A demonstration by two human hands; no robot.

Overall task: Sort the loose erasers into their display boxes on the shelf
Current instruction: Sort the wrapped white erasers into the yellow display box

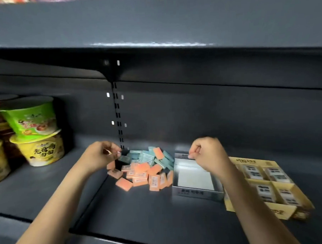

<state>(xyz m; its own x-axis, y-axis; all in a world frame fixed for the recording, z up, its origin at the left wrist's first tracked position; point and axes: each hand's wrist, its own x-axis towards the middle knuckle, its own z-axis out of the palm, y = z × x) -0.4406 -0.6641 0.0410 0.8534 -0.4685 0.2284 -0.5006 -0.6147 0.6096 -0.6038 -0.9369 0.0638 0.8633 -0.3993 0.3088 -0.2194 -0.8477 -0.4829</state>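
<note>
A heap of loose erasers lies mid-shelf: orange ones (pixel 140 175) in front, pale teal ones (pixel 148 156) behind. To the right of the heap stands a grey display box (pixel 194 193) with a white bare floor. A yellow display box (pixel 282 211) further right holds several wrapped white erasers. My left hand (pixel 100 155) hovers over the heap's left edge with curled fingers touching a teal eraser (pixel 123 158). My right hand (pixel 207 153) is over the grey box's back wall, fingers curled; I cannot tell whether it pinches anything.
Stacked instant-noodle bowls, green (pixel 30 116) over yellow (pixel 40 150), stand at the left of the dark grey shelf (pixel 142 211). The upper shelf board (pixel 152 24) hangs low overhead. A slotted upright (pixel 117 112) runs down the back panel.
</note>
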